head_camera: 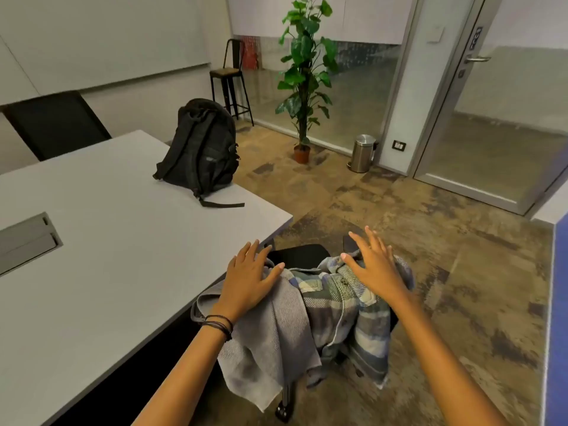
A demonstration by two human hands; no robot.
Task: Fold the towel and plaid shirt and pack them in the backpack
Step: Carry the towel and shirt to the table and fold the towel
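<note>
A grey towel (270,342) and a blue-green plaid shirt (347,305) hang side by side over the back of a black chair (299,255) next to the table corner. My left hand (250,278) lies flat on the top of the towel, fingers spread. My right hand (373,262) is spread over the top of the plaid shirt, fingers straight. A black backpack (201,149) stands upright on the far right edge of the grey table (107,241), its straps facing me. I cannot see whether it is zipped.
A cable hatch (27,238) is set into the table at the left. A second black chair (58,124) stands behind the table. On the carpeted floor stand a potted plant (302,87), a steel bin (362,153) and a bar stool (229,78). A glass door is at the right.
</note>
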